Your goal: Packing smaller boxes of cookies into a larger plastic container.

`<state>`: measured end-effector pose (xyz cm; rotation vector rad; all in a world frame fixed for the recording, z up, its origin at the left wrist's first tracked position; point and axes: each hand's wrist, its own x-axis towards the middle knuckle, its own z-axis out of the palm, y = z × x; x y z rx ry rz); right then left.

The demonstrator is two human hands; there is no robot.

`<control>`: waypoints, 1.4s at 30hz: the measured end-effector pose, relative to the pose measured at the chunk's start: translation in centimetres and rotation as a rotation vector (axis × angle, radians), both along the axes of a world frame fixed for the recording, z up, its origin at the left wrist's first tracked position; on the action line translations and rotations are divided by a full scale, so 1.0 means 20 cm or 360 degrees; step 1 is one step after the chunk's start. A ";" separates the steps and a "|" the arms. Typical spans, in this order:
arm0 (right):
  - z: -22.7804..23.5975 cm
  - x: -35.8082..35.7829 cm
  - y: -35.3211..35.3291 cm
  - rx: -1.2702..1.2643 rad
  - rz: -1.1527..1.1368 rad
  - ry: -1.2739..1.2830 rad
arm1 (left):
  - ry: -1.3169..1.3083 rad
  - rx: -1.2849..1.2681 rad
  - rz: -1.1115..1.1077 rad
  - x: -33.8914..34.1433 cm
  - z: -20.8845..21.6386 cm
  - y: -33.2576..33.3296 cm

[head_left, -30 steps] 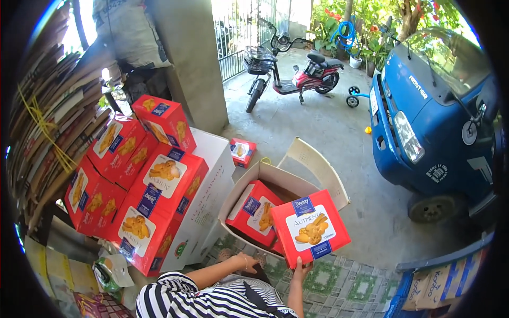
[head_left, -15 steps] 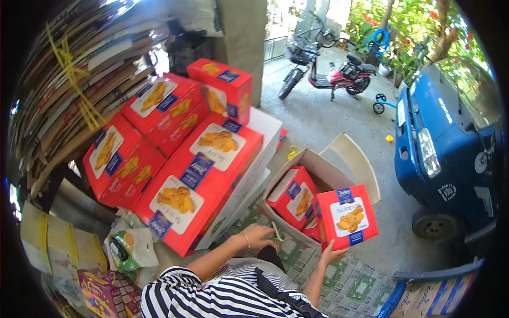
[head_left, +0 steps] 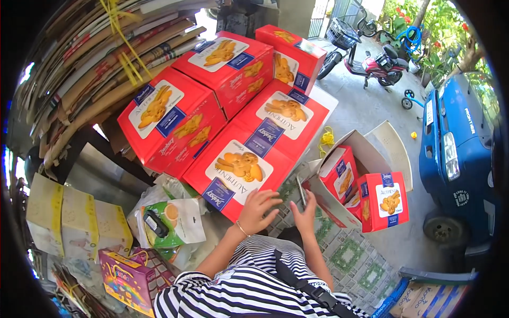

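Observation:
My left hand (head_left: pixel 258 212) is open, fingers spread, at the near edge of a large red biscuit box (head_left: pixel 294 139). Whether its fingertips touch that box I cannot tell. Apart from it, my right hand (head_left: pixel 304 216) is open too, thumb and fingers apart, beside the near left side of an open cardboard carton (head_left: pixel 369 142). A thin dark strip (head_left: pixel 301 190) shows just beyond its fingertips; its kind is unclear. Inside the carton stands a red biscuit box (head_left: pixel 339 170), and another red biscuit box (head_left: pixel 389 204) sits at the carton's right side, higher up.
More red biscuit boxes (head_left: pixel 172 127) are stacked on the left. Behind them leans flattened cardboard (head_left: pixel 79 69) tied with yellow string. A green-and-white bag (head_left: pixel 180 222) bears a dark device (head_left: pixel 156 223). A blue truck (head_left: pixel 456 159) and a red motorbike (head_left: pixel 374 63) stand beyond.
My right hand has let go of the red biscuit box at the carton and moved left. My left hand has risen to the large box's near edge. The view has shifted left.

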<state>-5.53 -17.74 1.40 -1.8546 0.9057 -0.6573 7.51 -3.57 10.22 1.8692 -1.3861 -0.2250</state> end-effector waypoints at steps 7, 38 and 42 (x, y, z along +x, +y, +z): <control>-0.08 0.35 0.04 0.0760 0.0056 -0.0150 | -0.0127 0.0061 0.0269 0.11 -0.03 0.25; -0.10 0.37 0.07 0.1499 0.0425 -0.0602 | -0.0107 0.0082 0.1356 0.53 -0.18 0.68; -0.11 0.32 0.03 0.1367 0.0481 -0.0546 | 0.0040 0.0137 0.1450 0.47 -0.15 0.72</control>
